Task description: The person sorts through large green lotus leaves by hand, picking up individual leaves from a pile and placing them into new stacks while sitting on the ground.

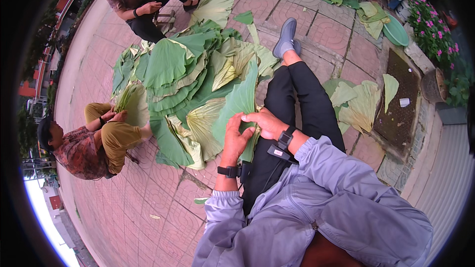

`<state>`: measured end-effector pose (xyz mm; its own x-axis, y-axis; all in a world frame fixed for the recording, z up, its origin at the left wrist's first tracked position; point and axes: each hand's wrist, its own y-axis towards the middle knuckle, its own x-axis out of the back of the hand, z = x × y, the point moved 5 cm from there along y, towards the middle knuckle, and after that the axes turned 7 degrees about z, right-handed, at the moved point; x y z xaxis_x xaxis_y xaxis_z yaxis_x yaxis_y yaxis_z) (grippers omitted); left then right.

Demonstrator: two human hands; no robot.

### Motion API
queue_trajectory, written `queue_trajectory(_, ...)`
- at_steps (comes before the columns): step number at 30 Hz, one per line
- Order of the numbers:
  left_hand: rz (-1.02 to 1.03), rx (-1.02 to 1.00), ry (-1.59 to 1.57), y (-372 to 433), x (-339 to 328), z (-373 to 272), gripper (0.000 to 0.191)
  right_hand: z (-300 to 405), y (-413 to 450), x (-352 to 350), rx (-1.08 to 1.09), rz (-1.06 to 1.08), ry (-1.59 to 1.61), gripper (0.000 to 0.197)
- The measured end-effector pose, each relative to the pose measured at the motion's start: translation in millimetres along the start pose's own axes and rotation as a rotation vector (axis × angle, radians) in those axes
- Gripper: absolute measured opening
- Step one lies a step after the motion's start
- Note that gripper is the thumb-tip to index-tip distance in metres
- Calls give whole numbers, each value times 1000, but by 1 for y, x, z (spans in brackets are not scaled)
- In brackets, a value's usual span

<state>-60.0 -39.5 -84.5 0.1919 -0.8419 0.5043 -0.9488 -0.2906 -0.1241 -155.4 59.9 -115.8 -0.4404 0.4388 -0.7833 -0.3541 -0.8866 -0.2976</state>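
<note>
A large green lotus leaf (239, 102) with fine veins stands up from my lap, its right edge pale and seemingly folded over. My left hand (236, 137) pinches it low down between thumb and fingers. From the other side, my right hand (270, 123) grips the same leaf, and the fingertips of both hands nearly meet. Just beyond lies a heap of stacked lotus leaves (176, 76), green on top with yellowed ones (207, 122) among them. Parts of the held leaf are hidden behind my hands.
A person (92, 139) sits at the left holding a leaf bundle (128, 100); another person (148, 3) sits beyond the heap. Loose leaves (360, 100) lie right of my legs, by a brown mat (399, 100). A green basin (396, 31) and pink flowers (432, 26) stand farther right.
</note>
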Motion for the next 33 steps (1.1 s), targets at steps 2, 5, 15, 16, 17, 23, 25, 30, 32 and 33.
queue_trajectory(2,7,5,-20,-1,1,1,63,-1,0,-1,-8,3,11,34)
queue_trajectory(5,13,23,-89,-2,2,5,62,-2,1,-4,-7,5,12,34)
queue_trajectory(15,-38,168,-633,-2,33,31,43,-2,0,0,-31,46,6,41)
queue_trajectory(16,-74,199,-644,-1,41,42,42,-2,0,-2,-33,45,6,41)
queue_trajectory(17,-111,217,-597,1,49,52,38,-1,0,-3,-26,41,4,42)
queue_trajectory(23,-259,381,-422,4,109,153,43,-2,6,-8,-22,31,1,45)
queue_trajectory(25,-255,499,-403,8,115,186,43,-2,7,-3,-20,20,17,45)
queue_trajectory(30,-299,646,-344,13,141,272,58,-5,11,-7,-40,6,18,44)
queue_trajectory(32,-350,633,-250,4,164,291,56,-10,16,-18,-53,34,32,43)
queue_trajectory(33,-377,603,-170,7,169,295,54,-9,17,-20,-50,40,32,43)
